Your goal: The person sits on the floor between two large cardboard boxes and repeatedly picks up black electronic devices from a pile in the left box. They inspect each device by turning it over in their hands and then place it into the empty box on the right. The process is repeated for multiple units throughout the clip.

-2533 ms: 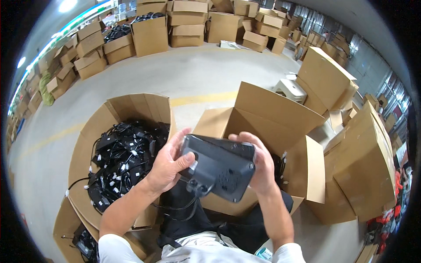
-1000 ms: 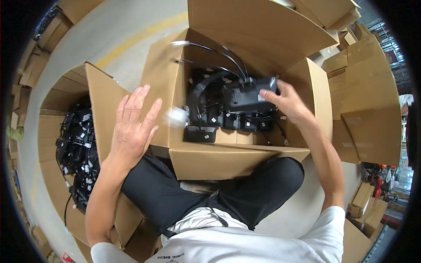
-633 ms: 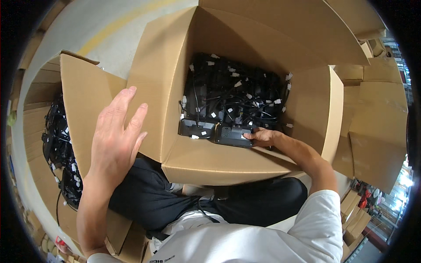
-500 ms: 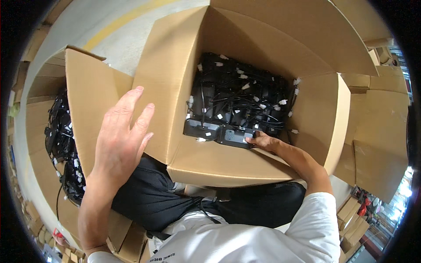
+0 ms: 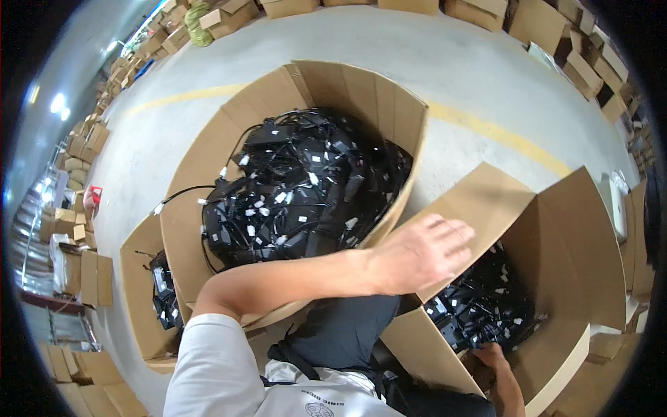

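My left hand [image 5: 424,256] is open, its fingers stretched and slightly smeared by motion, over a flap of the right cardboard box [image 5: 566,278]. Nothing shows in it. Down inside that box, my right hand [image 5: 490,354] is at the near wall with its fingers curled at the black cased units [image 5: 479,306]; what it grips is too small to make out. These units have black cables and white plugs. In the middle, a large cardboard box [image 5: 187,236] holds a heaped pile of similar black units [image 5: 299,184], some cables hanging over its rim.
A smaller carton [image 5: 135,299] with more black units stands at the left, beside the large box. Grey floor [image 5: 333,42] with a yellow line [image 5: 500,135] lies beyond. Stacked cartons [image 5: 410,5] line the far edge, and a white object [image 5: 617,208] stands at the right.
The view has swung left, bringing the large heaped box to the middle. My left hand has crossed to the right box's flap; my right hand stays inside that box.
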`<state>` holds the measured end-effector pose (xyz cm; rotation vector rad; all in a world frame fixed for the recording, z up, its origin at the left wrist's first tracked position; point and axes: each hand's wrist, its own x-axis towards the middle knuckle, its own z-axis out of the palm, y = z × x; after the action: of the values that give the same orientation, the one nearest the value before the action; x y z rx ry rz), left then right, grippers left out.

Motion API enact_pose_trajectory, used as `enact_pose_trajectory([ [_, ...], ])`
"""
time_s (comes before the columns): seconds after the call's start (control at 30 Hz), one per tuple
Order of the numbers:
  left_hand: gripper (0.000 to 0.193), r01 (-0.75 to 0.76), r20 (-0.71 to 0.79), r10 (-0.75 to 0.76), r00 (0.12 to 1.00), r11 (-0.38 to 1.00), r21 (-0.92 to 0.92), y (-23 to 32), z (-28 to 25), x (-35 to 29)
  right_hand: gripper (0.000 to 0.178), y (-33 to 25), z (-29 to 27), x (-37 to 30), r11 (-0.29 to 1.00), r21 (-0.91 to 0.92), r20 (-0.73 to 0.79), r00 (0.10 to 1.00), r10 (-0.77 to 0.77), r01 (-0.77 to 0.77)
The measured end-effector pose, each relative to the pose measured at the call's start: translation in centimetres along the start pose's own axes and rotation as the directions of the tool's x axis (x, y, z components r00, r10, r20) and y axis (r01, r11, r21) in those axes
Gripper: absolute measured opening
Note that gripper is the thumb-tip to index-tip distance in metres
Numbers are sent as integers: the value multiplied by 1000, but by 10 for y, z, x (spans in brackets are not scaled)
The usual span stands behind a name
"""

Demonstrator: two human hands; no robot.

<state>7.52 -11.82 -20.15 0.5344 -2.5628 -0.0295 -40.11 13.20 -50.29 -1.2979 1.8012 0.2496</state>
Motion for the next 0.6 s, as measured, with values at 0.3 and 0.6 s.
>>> enact_pose_trajectory([
  [0.3, 67, 874, -19, -973, 229, 197, 444, -194, -128, -318, 17, 36, -68, -115, 683, 727, -254, 952, 172, 71],
  [0.6, 89, 825, 93, -966, -240, -153, 544, -213, -105, -403, 34, -66, -84, -93, 951, 235, -366, 925, -105, 201],
])
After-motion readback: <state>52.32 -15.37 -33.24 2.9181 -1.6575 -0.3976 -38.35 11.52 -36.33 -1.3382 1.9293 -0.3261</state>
